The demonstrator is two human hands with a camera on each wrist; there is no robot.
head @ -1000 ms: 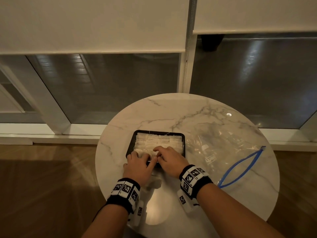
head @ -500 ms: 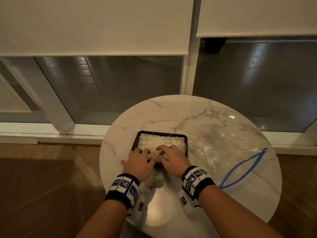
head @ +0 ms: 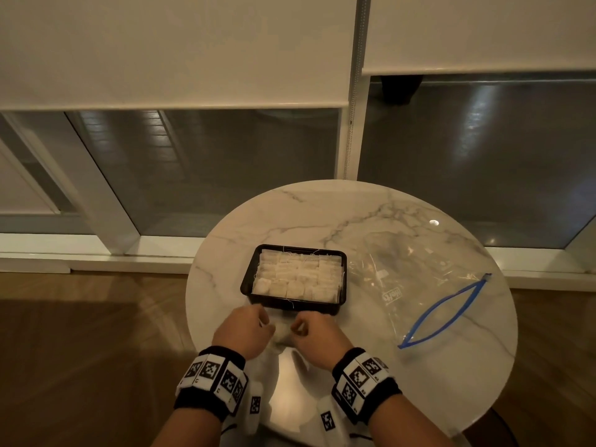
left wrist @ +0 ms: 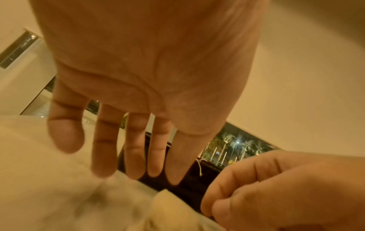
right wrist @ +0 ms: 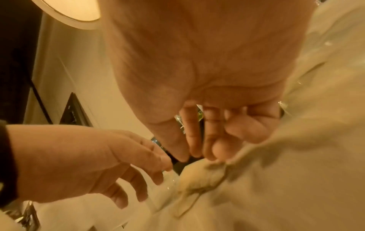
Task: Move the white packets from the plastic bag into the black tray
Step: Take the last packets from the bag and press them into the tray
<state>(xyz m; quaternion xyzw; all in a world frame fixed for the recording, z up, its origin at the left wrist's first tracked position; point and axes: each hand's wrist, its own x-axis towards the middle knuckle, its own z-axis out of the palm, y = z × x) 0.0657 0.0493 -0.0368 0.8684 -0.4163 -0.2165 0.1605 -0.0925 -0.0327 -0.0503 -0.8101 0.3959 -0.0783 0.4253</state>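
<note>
Hovering empty-handed at the tabletop's (head: 290, 214) near edge.
White packets (head: 296, 275) fill black tray (head: 316, 308) mid-tabletop: light, soft, pinch edges. Left hand (head: 242, 333) fingers apart; right hand (head: 317, 333) curled, empty.

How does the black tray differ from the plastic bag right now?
The black tray is opaque with raised walls; the plastic bag is clear and lies flat. The tray is packed with rows of white packets; the bag looks empty of them. The bag's blue zip strip gapes open; the tray has no lid. Both sit on the marble table, bag to the tray's right.
</note>
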